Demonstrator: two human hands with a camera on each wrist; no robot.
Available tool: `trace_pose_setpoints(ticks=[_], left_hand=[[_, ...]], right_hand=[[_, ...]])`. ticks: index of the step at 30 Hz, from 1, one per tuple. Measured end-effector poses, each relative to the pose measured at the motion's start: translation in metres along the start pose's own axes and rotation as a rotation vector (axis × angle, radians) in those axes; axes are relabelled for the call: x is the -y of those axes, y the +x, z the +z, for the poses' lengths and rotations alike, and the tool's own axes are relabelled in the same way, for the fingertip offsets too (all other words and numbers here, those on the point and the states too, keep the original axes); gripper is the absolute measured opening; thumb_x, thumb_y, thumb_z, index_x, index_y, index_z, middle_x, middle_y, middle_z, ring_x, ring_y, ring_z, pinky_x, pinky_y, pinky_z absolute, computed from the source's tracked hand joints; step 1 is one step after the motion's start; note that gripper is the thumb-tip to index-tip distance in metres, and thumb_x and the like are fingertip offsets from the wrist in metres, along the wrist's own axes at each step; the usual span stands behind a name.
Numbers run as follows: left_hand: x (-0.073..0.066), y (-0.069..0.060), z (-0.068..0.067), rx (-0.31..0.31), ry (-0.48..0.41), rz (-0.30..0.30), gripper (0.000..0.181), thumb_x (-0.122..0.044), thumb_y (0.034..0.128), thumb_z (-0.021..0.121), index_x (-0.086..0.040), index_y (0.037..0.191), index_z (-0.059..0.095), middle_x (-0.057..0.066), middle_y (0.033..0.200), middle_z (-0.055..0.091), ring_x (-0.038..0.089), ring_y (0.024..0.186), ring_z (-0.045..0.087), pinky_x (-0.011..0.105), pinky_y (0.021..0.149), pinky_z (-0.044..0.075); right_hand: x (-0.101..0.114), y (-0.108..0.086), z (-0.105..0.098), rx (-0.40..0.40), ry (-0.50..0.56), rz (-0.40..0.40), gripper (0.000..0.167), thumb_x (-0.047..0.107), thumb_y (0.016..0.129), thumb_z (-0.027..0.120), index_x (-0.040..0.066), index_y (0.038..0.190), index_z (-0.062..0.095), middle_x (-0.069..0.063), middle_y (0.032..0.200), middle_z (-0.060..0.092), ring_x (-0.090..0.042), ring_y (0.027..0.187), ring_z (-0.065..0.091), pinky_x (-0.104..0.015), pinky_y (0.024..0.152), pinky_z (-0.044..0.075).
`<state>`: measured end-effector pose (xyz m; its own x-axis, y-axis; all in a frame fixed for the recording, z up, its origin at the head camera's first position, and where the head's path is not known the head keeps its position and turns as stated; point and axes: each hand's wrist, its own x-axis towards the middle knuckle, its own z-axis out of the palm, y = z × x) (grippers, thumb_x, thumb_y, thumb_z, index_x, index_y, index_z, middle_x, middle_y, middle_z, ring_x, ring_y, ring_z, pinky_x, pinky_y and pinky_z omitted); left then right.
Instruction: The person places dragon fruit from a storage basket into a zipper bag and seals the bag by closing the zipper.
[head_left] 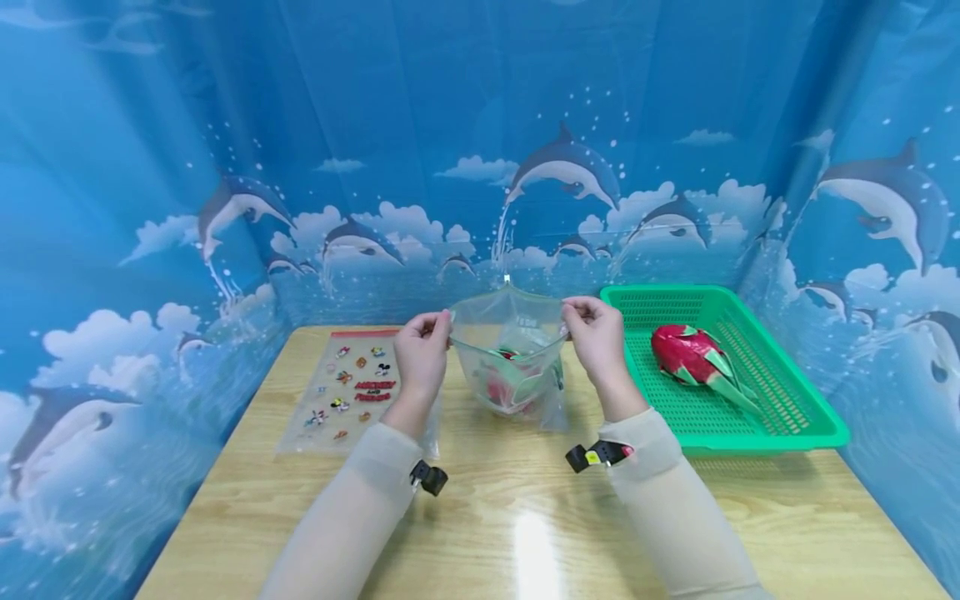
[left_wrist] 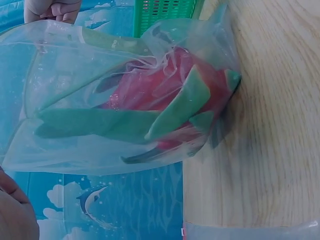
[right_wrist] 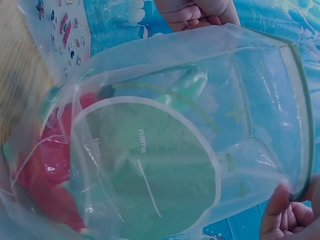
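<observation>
A clear bag (head_left: 472, 354) with a green-edged rim stands between the person's two hands, its mouth spread wide and facing up. Inside, low in the bag, lies one red dragon fruit (left_wrist: 150, 95) with green leaves; the left wrist view shows the long leaves reaching up toward the mouth. A round green label (right_wrist: 145, 170) printed with the word "name" is on the bag's side, and a small pale slider (head_left: 507, 278) sits at the far point of the rim.

The left hand (head_left: 422, 350) pinches the rim on one side, and the right hand (head_left: 597, 333) pinches it on the opposite side; the two are well apart, with the opening between them.

To the right, a green plastic basket (head_left: 780, 442) with perforated walls and floor holds another dragon fruit (head_left: 690, 354), lying on its side, its green leaves pointing toward the near right corner. To the left, partly behind the left forearm, a flat bag (head_left: 360, 392) printed with small cartoon figures and red lettering lies on the wood-grained surface (head_left: 480, 517).

Counted up, there are two dragon fruits, one in each of two containers, two bags, one basket and two hands
</observation>
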<state>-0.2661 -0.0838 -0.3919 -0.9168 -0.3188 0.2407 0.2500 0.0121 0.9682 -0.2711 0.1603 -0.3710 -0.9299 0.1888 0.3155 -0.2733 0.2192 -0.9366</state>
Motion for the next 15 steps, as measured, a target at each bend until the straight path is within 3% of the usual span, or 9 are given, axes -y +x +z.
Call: trace_pose_setpoints(ticks=[15], left_hand=[[-0.016,0.003,0.002,0.013,-0.054,0.055,0.022,-0.024,0.0963,0.069,-0.002,0.095,0.072,0.007,0.084,0.066,0.011,0.067,0.058,0.022,0.061,0.052]], right_hand=[[0.010,0.002,0.000,-0.033,0.085,-0.043,0.022,0.012,0.100,0.061,-0.004,0.113,0.069,-0.004,0.085,0.060,-0.009,0.065,0.059,-0.022,0.062,0.057]])
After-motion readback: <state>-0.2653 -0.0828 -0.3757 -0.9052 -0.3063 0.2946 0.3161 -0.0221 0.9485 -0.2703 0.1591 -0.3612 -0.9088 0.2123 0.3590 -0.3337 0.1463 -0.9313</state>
